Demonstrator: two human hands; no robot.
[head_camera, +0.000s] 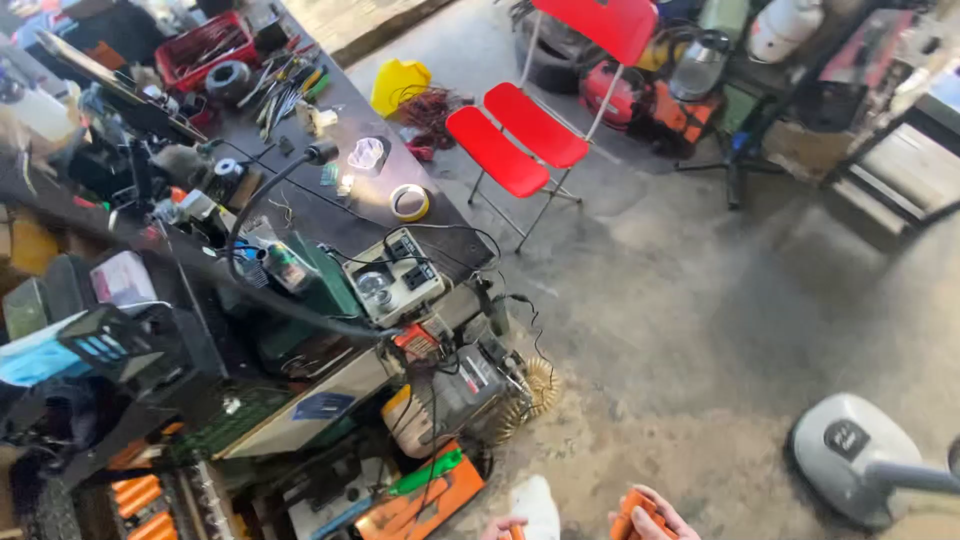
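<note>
Head view: right hand (650, 518) seen at bottom edge, fingers closed around orange object (632, 512). Left hand (503, 528) barely in frame, just left of right hand; small orange piece (516, 532) seen at fingertips, grip cannot be told. White object (537, 505) placed between hands. Orange case (420, 500) lies left of left hand. Grey machine (850, 455) found right of right hand. Red folding chair (545, 110) set well beyond hands.

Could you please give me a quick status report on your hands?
Right hand grips an orange object. Left hand barely in frame, grip unclear. White object between them.
</note>
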